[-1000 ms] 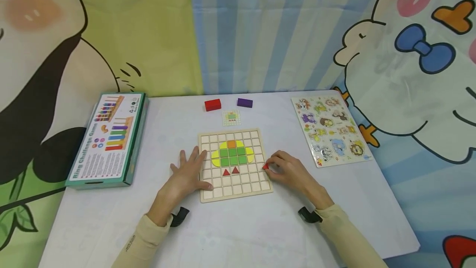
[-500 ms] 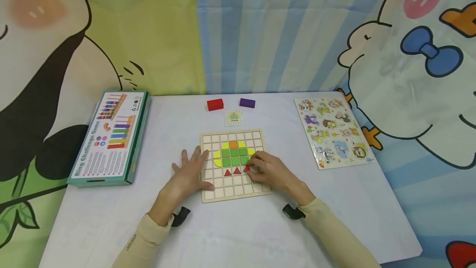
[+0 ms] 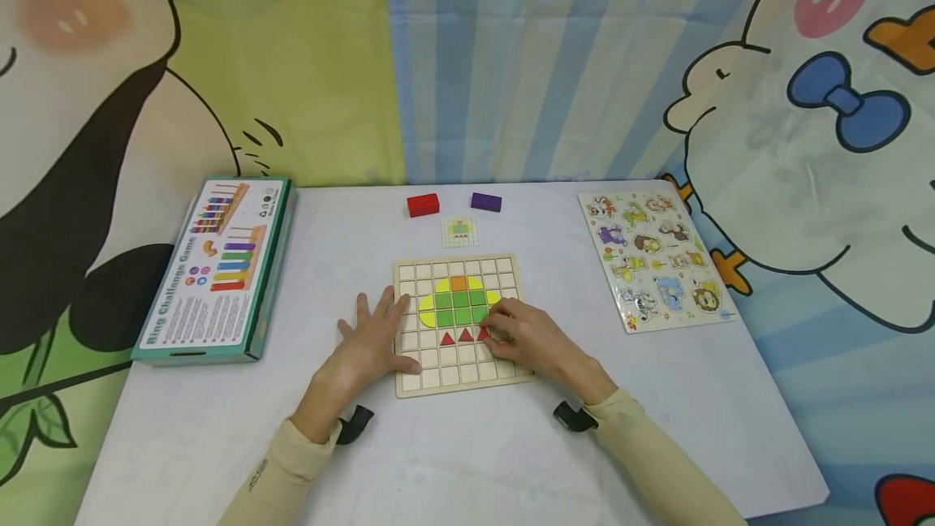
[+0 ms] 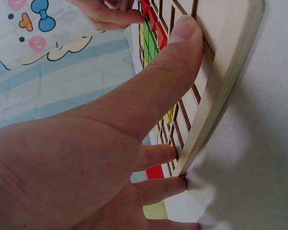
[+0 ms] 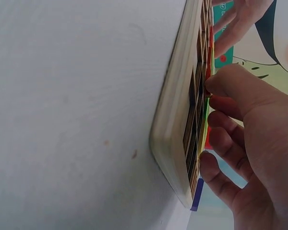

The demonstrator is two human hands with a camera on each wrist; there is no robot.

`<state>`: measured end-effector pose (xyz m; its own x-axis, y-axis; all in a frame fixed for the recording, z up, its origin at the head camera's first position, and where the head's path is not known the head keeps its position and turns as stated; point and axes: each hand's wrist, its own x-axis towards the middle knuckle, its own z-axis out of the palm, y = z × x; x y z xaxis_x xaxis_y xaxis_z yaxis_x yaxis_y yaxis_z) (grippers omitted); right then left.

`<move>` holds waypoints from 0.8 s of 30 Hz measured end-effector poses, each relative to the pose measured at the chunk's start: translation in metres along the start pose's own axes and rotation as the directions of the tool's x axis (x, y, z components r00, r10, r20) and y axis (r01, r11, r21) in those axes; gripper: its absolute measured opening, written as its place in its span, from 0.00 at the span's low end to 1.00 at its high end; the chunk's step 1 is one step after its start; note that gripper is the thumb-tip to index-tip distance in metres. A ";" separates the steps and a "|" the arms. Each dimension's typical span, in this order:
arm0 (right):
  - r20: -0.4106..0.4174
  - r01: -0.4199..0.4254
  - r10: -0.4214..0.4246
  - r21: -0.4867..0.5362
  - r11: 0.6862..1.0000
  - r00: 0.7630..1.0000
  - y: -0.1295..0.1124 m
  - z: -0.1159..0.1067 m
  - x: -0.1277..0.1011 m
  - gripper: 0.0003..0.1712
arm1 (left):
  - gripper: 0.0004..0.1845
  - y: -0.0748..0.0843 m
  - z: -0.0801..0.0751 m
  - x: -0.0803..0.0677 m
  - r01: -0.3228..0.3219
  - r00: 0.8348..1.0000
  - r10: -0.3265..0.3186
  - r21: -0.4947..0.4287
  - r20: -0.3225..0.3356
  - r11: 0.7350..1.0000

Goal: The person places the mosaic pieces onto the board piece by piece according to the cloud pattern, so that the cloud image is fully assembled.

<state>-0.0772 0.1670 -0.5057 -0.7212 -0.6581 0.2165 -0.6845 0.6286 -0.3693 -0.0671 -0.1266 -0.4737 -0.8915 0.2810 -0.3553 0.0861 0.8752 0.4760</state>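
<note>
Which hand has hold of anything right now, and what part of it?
The right hand pinches a small red triangle piece by its right edge, over the grid board. The left hand holds nothing, lying flat on the board's left edge.

Right hand (image 3: 527, 339) covers most of the third red triangle (image 3: 483, 334) and the grid board (image 3: 458, 323) cells right of it; grip on it can't be told. Left hand (image 3: 368, 343) hides board's left edge. Pattern card (image 3: 459, 231) behind board too small to read. Wrist views: board cut off by frame edges, pieces edge-on.
</note>
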 end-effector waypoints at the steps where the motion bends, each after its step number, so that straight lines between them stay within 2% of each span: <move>1: 0.003 -0.003 0.003 -0.001 1.000 1.000 0.000 0.000 0.000 0.13 | 0.65 0.000 0.000 0.000 0.001 1.000 -0.001 -0.002 0.000 1.000; 15: -0.040 -0.015 0.015 0.004 1.000 0.999 0.003 -0.001 -0.003 0.14 | 0.65 0.001 0.000 0.000 0.001 1.000 -0.001 -0.002 0.006 1.000; 24: -0.123 0.014 -0.014 -0.002 1.000 0.992 0.010 -0.004 0.000 0.15 | 0.64 -0.004 -0.003 -0.001 0.013 1.000 -0.012 -0.030 0.011 0.999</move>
<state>-0.0844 0.1745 -0.5058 -0.7193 -0.6106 0.3315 -0.6945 0.6204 -0.3644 -0.0677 -0.1315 -0.4730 -0.8877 0.2743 -0.3697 0.0613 0.8664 0.4956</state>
